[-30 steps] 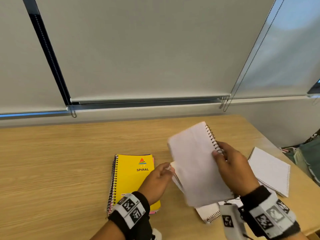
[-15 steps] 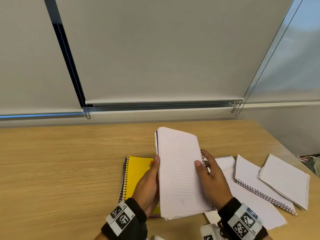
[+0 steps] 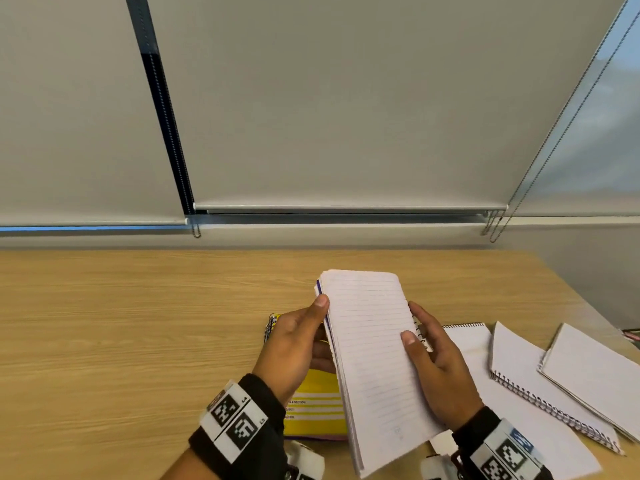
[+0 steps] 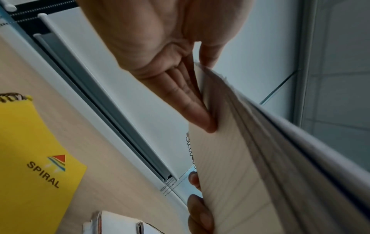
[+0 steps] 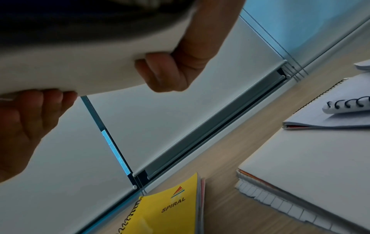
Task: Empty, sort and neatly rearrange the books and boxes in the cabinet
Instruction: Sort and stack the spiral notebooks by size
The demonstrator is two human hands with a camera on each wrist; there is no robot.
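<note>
A white lined spiral notebook [image 3: 372, 362] is held upright above the wooden table [image 3: 138, 341], lined page facing me. My left hand [image 3: 301, 344] grips its left edge, thumb on front, fingers [image 4: 192, 107] behind. My right hand [image 3: 433, 365] grips the right, spiral-bound edge with the thumb on the page. From below, the right wrist view shows the notebook [image 5: 80, 69] with my right hand's fingers [image 5: 166, 71] curled under it. A yellow "SPIRAL" notebook [image 3: 315, 407] lies flat on the table beneath my left hand.
Three white spiral notebooks overlap on the table's right side: a large one [image 3: 467, 348], one on top of it [image 3: 519, 368], and one nearest the table's right edge [image 3: 595, 372]. Roller blinds [image 3: 346, 116] and their hanging chains [image 3: 495, 230] stand behind the table.
The notebook has swung from tilted right, blank side showing, to upright with a lined page facing me. My left hand has taken hold of its left edge. In the last half second, hardly anything moved.
</note>
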